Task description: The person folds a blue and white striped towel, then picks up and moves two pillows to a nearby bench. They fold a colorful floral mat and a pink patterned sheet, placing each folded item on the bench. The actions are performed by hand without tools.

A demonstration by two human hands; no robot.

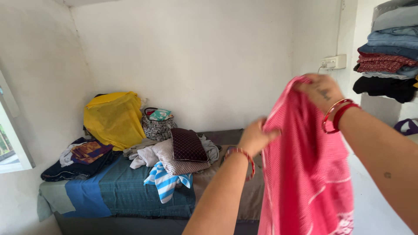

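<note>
Both hands are pinching a pink cloth [307, 174] at its top edge: the right hand [320, 91] is gripping the upper corner, the left hand [254, 137] is clutching the edge lower down. It is hanging in mid-air with its long axis vertical, before the bed [126, 191] strewn with clothes [174, 161].

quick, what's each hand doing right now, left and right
Left hand: closed, pinching the edge of the pink cloth.
Right hand: closed, gripping the top of the same pink cloth, holding it up.
</note>
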